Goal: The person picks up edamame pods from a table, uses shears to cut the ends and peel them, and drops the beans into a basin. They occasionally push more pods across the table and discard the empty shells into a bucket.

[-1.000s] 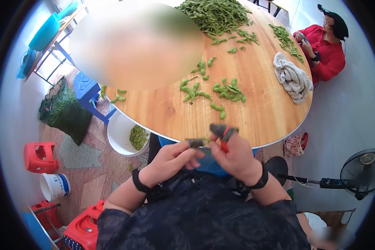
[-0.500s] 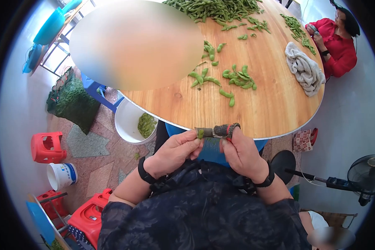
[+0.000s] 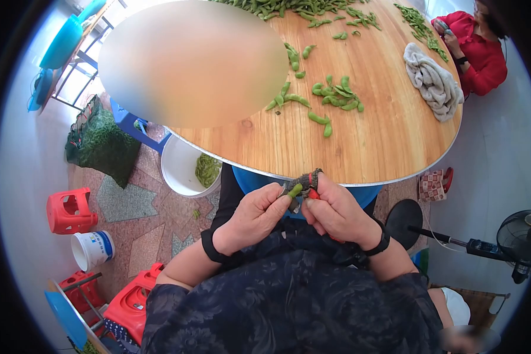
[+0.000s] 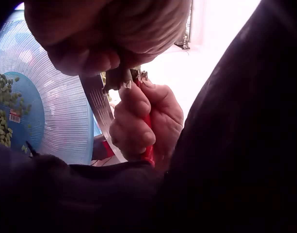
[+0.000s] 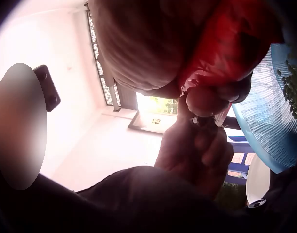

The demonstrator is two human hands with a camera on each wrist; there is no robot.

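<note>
In the head view, a green pod is being pinched by the left grip, right at the near edge of the worktop. Just beside it, a red tool is clasped by the right grip, its working end covered by the fingers and by a dark wrapping. Further up, loose pods are scattered, and a big heap of pods is cut off by the top edge. Much of the worktop's left side is hidden under a blurred oval. The blue basket below is mostly covered, and the top of the head of a person in red is cropped.

Over to the left wrist: the upper frame is filled by the left grip, dark and cut off, and the pod cannot be clearly made out. The red tool is seen wrapped by the right grip's curled fingers; beans are shown in the basket, cropped at the left.

At the right wrist, the red tool is seen large and close, its tip obscured. The left grip is sunk in shadow; its pinch cannot be read here. The basket is cut off at the right.
</note>
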